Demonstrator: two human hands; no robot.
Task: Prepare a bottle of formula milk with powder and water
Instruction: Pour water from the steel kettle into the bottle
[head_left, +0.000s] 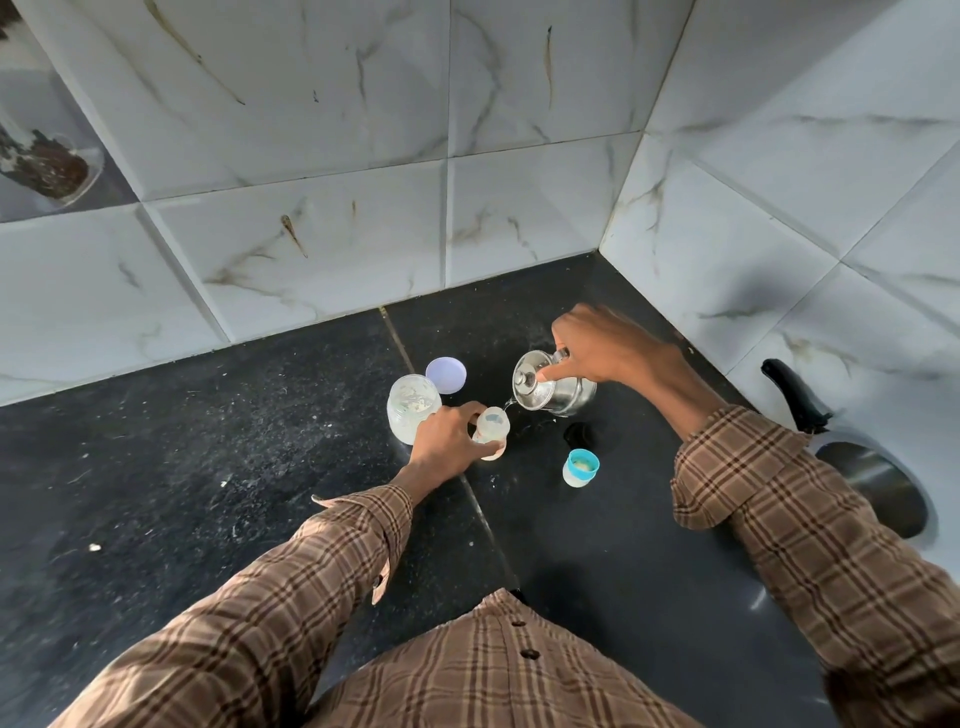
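My left hand (445, 435) grips a small translucent baby bottle (492, 425) standing upright on the black counter (208, 467). My right hand (605, 351) holds a small steel kettle (558, 391) by its handle, tilted left, with the forefinger pressing on its lid. A thin stream of water runs from the spout into the bottle's open mouth. Just left of the bottle stands an open clear jar (413, 408) with white powder in it. Its pale lilac lid (445, 374) lies behind it.
A blue-rimmed cap with the teat (581, 467) stands right of the bottle, and a small black object (578, 434) lies beside it. A steel pan with a black handle (852, 462) sits at the right by the tiled wall. White tiled walls meet in a corner behind.
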